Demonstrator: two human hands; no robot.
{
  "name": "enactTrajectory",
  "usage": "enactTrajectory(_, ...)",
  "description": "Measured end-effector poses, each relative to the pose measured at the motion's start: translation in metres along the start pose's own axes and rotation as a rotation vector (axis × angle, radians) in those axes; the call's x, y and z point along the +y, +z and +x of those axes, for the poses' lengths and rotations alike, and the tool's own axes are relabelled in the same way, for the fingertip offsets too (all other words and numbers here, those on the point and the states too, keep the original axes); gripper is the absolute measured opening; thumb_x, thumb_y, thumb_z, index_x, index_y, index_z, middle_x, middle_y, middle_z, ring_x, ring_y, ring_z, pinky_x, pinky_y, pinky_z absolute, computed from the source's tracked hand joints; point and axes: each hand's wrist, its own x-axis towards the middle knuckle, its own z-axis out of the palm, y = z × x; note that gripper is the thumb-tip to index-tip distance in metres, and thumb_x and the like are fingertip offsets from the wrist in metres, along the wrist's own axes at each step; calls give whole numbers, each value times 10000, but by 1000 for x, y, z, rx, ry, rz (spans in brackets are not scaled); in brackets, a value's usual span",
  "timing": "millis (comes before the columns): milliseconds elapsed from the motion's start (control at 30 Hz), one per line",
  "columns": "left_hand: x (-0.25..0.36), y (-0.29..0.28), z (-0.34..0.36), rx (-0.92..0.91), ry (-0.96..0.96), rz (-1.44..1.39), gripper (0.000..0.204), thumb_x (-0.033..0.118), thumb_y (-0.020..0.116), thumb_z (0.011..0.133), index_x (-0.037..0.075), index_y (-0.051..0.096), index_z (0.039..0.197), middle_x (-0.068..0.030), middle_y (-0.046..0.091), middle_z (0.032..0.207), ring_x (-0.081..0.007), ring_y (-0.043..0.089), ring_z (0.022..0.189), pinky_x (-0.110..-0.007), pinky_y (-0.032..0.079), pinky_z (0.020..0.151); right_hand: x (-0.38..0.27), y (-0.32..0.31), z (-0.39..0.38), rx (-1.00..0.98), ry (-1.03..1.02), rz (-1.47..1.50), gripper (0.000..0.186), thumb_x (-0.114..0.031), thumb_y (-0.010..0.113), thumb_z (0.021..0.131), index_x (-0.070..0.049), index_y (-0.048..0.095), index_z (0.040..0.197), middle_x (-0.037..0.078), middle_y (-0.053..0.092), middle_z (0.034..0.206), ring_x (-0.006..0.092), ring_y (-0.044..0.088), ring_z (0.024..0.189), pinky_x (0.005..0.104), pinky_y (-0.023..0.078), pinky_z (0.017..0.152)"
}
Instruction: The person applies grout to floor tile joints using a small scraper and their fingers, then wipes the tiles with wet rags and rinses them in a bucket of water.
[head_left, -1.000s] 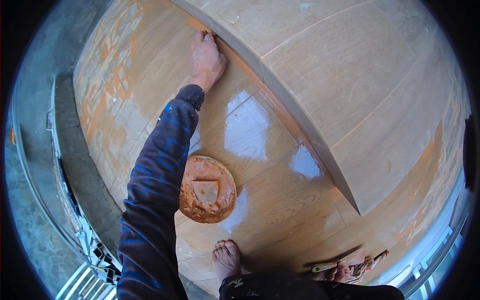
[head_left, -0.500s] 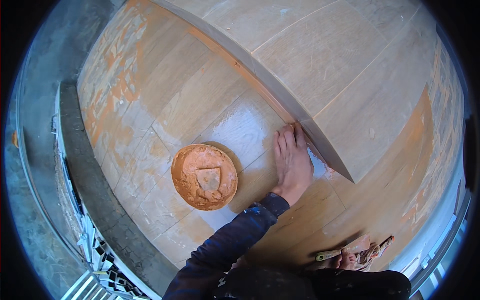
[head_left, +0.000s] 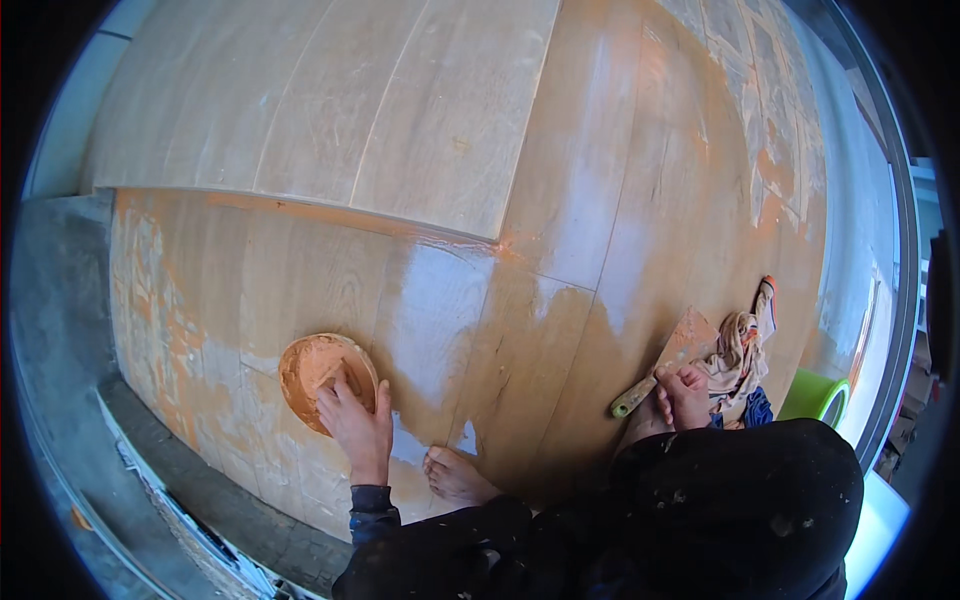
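A round bowl (head_left: 370,366) of thick orange paste stands on the wood-look tiled floor at my left. My left hand (head_left: 357,418) reaches into it, with fingers closed on a small flat scraper (head_left: 341,374) smeared with paste. To the right, by my knee, my right hand (head_left: 686,396) is closed with its fingers curled. What it holds, if anything, is hidden. Right beside it lies a putty knife (head_left: 634,396), its wide blade coated with orange, and past that a crumpled beige cloth (head_left: 738,358).
A raised tiled step (head_left: 430,120) runs across the far left, with an orange line along its base. My bare foot (head_left: 460,476) is on the floor near the bowl. A green-rimmed container (head_left: 815,398) stands at the right. A dark ledge (head_left: 215,470) borders the left.
My view has turned. My left hand has moved from the floor at the step's base back to the bowl and closed on the flat scraper that lay in the paste.
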Motion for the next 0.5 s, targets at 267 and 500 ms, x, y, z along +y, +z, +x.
enactTrajectory(267,29,2,-29,-34,170,0,285,260,685,956,18,652,1104,-187,579,1137,-394,536,1075,-513,411,904,-9,-44,-13,-67,-35,56,284,-108,710,977,-63,539,754,60,628,613,96,507,390,238,351,324)
enactTrajectory(500,37,-7,-52,-89,154,72,227,231,710,933,39,670,1047,-152,606,1105,-363,557,1037,-492,425,873,-25,-71,-15,-105,-2,64,286,-142,719,979,-48,553,767,55,648,644,84,525,402,235,367,331)
